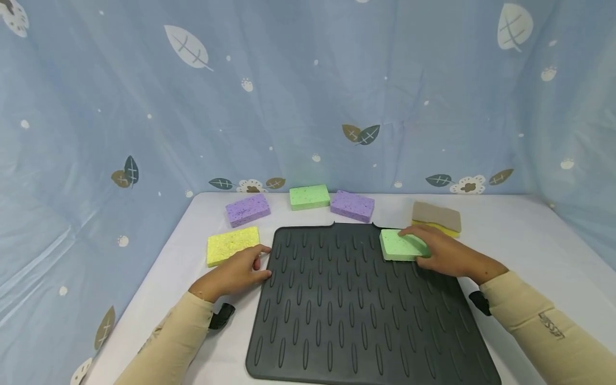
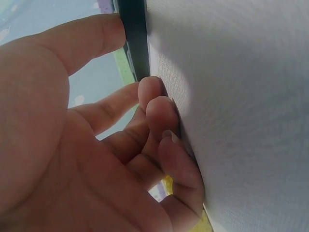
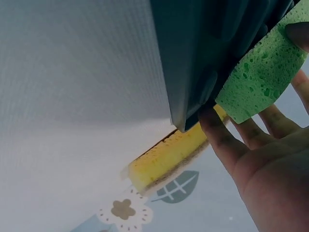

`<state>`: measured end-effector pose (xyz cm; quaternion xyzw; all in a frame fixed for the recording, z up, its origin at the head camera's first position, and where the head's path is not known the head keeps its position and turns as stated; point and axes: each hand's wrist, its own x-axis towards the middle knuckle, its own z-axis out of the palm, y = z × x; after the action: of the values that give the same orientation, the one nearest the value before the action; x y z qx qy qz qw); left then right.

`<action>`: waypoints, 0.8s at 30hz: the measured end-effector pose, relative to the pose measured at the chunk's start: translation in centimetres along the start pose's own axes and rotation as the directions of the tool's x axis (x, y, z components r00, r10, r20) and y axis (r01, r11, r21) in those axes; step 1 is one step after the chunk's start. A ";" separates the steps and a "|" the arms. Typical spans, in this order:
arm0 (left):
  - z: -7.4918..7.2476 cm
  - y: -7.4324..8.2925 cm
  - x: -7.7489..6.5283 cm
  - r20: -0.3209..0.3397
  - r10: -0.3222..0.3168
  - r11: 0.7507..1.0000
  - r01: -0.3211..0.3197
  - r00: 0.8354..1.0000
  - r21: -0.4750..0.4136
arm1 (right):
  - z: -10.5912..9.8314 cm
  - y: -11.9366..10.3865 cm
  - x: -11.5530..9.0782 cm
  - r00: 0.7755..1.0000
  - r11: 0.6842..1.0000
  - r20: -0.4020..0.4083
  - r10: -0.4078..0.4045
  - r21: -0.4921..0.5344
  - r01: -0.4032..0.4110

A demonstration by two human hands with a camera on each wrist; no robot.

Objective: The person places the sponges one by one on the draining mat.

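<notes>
My right hand (image 1: 445,256) grips a light green sponge (image 1: 398,247) at the far right corner of a dark grey ridged mat (image 1: 337,305). In the right wrist view, the thumb and fingers lie on either side of this porous sponge (image 3: 263,67), which is bent there and close against the ridges. Along the mat's left side, my left hand (image 1: 238,271) rests on the table with thumb and index fingertips at the edge. The left wrist view has the thumb against the dark rim (image 2: 133,41) and the other fingers loosely bent on the white surface.
Left of the mat lies a yellow sponge (image 1: 231,245). Behind it are a purple sponge (image 1: 247,210), another green sponge (image 1: 309,197) and a second purple sponge (image 1: 352,206). A yellow sponge with a grey-brown top (image 1: 436,216) sits back right. A blue patterned curtain (image 1: 308,107) borders the white table (image 1: 544,256).
</notes>
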<state>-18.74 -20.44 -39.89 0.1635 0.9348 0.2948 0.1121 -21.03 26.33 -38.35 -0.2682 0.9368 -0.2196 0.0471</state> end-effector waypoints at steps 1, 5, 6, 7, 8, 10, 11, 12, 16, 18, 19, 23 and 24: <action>0.0 0.0 0.0 0.001 0.002 1.000 -0.002 1.000 -0.003 | 0.0 0.0 0.0 1.000 1.000 0.003 0.002 0.001 -0.003; 0.0 0.0 0.0 -0.002 -0.006 1.000 0.006 1.000 0.003 | 0.1 -0.1 -0.2 1.000 1.000 0.015 0.011 0.006 -0.011; 0.0 0.0 0.0 -0.002 -0.008 1.000 0.008 1.000 0.002 | 0.1 -0.1 -0.2 1.000 1.000 0.017 0.012 0.008 -0.012; 0.0 -0.1 0.0 -0.001 -0.007 1.000 0.007 1.000 0.001 | 0.1 -0.1 -0.3 1.000 1.000 0.020 0.012 0.010 -0.013; 0.0 -0.1 0.0 -0.002 -0.007 1.000 0.007 1.000 0.001 | 0.1 -0.1 -0.3 1.000 1.000 0.021 0.011 0.012 -0.011; 0.0 -0.1 -0.1 -0.002 -0.005 1.000 0.005 1.000 -0.003 | 0.1 -0.1 -0.2 1.000 1.000 0.022 0.007 0.013 -0.007; 0.0 -0.1 -0.1 -0.003 -0.001 1.000 0.001 1.000 -0.003 | 0.2 -0.1 -0.2 1.000 1.000 0.024 0.006 0.011 -0.006; 0.0 -0.1 -0.1 -0.004 0.000 1.000 0.000 1.000 -0.004 | 0.1 -0.1 -0.2 1.000 1.000 0.026 0.004 0.007 -0.004; 0.0 0.0 -0.2 -0.003 0.002 1.000 -0.002 1.000 -0.002 | -0.3 -0.1 -0.4 1.000 1.000 0.010 0.009 0.002 -0.009; 0.0 0.2 -0.2 -0.001 0.002 1.000 -0.002 1.000 -0.003 | -0.8 0.0 -0.7 1.000 1.000 -0.014 0.009 0.004 -0.009; 0.0 0.2 -0.2 0.001 0.001 1.000 -0.001 1.000 -0.005 | -1.0 0.0 -0.8 1.000 1.000 -0.027 0.012 0.009 -0.012; 0.0 0.2 -0.2 -0.001 -0.009 1.000 0.009 1.000 -0.008 | -1.9 0.3 -1.1 0.996 1.000 -0.090 0.009 -0.014 -0.010; 0.0 0.2 -0.3 -0.002 -0.012 1.000 0.012 1.000 -0.010 | -2.0 0.3 -1.1 0.994 1.000 -0.108 0.008 -0.025 -0.010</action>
<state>-18.43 -20.40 -39.77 0.1572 0.9344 0.2987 0.1134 -20.67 27.92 -36.75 -0.2522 0.9420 -0.2214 -0.0060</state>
